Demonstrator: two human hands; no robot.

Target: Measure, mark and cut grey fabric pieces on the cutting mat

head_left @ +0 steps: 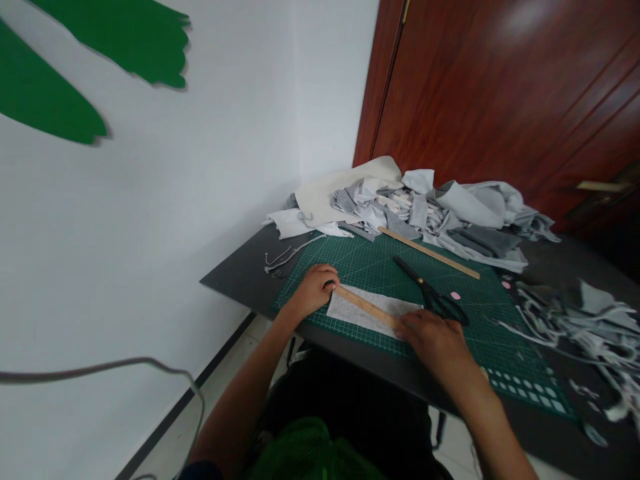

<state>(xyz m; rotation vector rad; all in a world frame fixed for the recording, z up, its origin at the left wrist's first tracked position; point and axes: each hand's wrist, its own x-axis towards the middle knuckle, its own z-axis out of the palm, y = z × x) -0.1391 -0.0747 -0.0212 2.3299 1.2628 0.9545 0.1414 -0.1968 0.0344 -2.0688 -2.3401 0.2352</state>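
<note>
A light grey piece of fabric [357,321] lies on the green cutting mat [350,257] near the table's front edge. Across it, slanting down to the right, rests a wooden ruler [369,307]. My left hand [315,289] is closed at the ruler's left end, with thumb and forefinger at the fabric's upper left corner. At the other end my right hand [436,339] grips the ruler and covers its tip along with the fabric's right edge. Black scissors [425,288] lie just beyond my right hand, handles towards the right.
A second wooden ruler [430,252] lies farther back on the mat. Heaped grey and white fabric [400,203] fills the table's back. Fabric strips [590,327] pile up at right. A small pink piece [455,295] sits beside the scissors. A white wall [225,167] borders the left.
</note>
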